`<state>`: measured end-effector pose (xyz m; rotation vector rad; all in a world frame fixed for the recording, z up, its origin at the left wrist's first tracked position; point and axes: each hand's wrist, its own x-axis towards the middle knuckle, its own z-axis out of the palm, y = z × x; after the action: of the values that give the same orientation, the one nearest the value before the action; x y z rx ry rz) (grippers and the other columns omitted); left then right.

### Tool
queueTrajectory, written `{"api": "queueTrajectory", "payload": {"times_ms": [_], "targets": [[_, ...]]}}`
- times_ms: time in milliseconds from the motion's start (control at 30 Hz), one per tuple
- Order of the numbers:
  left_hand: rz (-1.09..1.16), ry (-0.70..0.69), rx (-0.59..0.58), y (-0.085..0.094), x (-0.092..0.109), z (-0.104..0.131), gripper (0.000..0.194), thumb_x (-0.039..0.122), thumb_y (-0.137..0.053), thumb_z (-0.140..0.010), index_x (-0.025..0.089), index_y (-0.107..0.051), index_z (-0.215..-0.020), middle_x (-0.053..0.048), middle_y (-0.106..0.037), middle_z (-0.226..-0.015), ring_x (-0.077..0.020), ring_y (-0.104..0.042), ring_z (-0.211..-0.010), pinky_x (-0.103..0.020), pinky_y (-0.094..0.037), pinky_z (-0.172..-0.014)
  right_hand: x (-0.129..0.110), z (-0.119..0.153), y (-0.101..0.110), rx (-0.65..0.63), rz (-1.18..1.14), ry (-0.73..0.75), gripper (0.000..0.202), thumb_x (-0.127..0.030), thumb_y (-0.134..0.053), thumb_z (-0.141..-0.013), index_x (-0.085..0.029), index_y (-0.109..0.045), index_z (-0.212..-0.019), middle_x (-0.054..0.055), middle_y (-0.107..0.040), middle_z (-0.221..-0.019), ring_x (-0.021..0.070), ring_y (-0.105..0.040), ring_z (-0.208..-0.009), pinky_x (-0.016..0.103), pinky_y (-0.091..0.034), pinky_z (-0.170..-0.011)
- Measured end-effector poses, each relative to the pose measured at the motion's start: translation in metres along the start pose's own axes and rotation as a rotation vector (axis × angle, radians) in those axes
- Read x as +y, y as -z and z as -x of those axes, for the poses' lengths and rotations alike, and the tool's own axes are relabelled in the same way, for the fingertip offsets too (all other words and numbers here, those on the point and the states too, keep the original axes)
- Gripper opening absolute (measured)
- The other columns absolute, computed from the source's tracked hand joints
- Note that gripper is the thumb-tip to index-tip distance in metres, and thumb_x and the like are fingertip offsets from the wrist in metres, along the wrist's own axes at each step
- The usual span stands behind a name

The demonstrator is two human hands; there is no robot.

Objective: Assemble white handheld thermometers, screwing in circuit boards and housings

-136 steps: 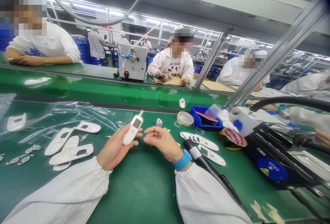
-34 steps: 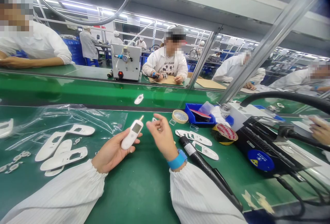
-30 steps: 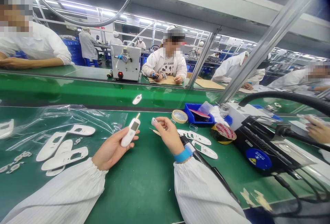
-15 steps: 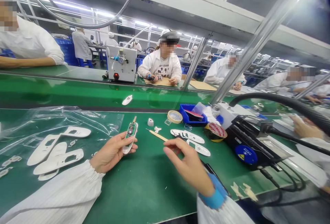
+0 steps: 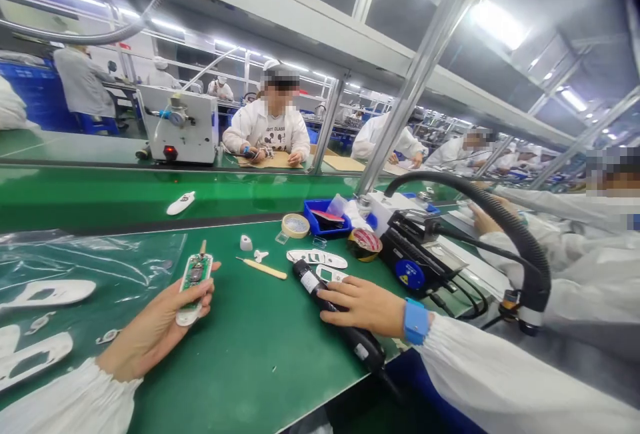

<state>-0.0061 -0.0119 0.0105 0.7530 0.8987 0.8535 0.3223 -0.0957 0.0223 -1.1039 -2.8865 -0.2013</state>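
My left hand [image 5: 173,311] is closed around a white handheld housing [image 5: 189,315], gripping it by its lower end. A green circuit board [image 5: 199,269] shows inside, and a thin brass-coloured rod sticks out at the top. My right hand [image 5: 357,306] lies palm down across a black electric screwdriver [image 5: 367,349] on the bench. Its fingers are stretched over the tool's body; the thumb is hidden. Just beyond the screwdriver tip are white housing shells [image 5: 320,259]. Between my hands lies a pale-handled pick [image 5: 265,269], with a small white part [image 5: 259,256] and a white cap [image 5: 246,243] behind it.
White shells [image 5: 50,293] lie on clear plastic film at left. Tape rolls [image 5: 295,226], a blue tray [image 5: 327,217] and a black device [image 5: 413,254] with a thick hose [image 5: 505,227] stand at right. Another housing [image 5: 181,203] lies on the green belt [image 5: 240,194]. Co-workers sit opposite and at right.
The view has swung to the right. My right hand has come down from above the pick onto the black screwdriver. My left hand still holds the housing, its board now turned more towards me.
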Motion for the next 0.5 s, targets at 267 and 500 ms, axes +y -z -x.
{"api": "queueTrajectory", "payload": {"times_ms": [267, 500], "targets": [[0.094, -0.008, -0.014, -0.004, -0.009, -0.002, 0.032, 0.015, -0.057, -0.078, 0.017, -0.051, -0.11, -0.003, -0.056, -0.072, -0.008, -0.05, -0.058, -0.019, -0.046, -0.054, -0.028, -0.016, -0.003, 0.496, -0.287, -0.157, 0.029, -0.019, -0.048, -0.082, -0.032, -0.054, -0.107, 0.006, -0.058, -0.116, 0.0196, -0.05, -0.111, 0.039, -0.043, -0.088], [0.188, 0.033, -0.02, -0.006, -0.018, -0.001, 0.028, 0.024, -0.053, -0.081, 0.014, -0.051, -0.107, -0.001, -0.053, -0.067, -0.0083, -0.046, -0.054, -0.021, -0.041, -0.05, -0.068, -0.088, 0.042, 1.562, -1.088, -0.544, 0.041, -0.054, -0.034, -0.083, -0.033, -0.043, -0.117, 0.002, -0.053, -0.081, 0.0193, -0.057, -0.079, 0.042, -0.045, -0.082]]}}
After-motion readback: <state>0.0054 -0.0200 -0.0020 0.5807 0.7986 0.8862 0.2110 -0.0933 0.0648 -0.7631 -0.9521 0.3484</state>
